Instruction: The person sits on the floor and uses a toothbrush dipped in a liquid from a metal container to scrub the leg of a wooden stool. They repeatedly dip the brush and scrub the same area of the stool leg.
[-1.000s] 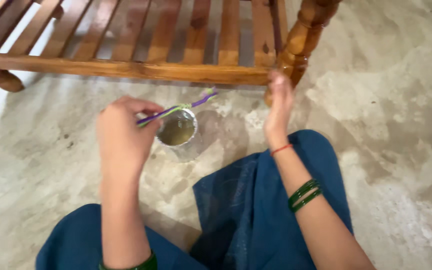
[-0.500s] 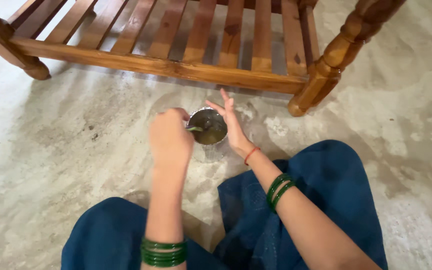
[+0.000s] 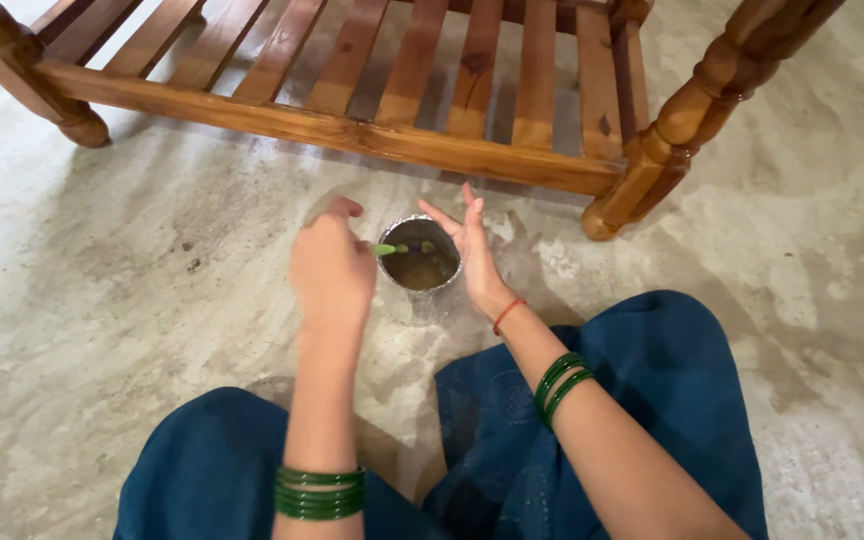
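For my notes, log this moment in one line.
left hand: holds green stick in steel cup | right hand: open beside cup

The left hand [image 3: 330,268] is hiding most of the stick [image 3: 392,249], whose tip is sinking into the murky liquid of the cup [image 3: 419,292]. The right hand [image 3: 472,250] is covering the cup's far side. The frame's top edge is cutting off the bench [image 3: 352,130].

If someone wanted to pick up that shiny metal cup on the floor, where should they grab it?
Probably around the side wall of the metal cup, below the rim, coming from the right, where the right hand already rests against it. It stands upright and holds liquid, so it should stay level. The left hand holds a green stick over its mouth, blocking the top.
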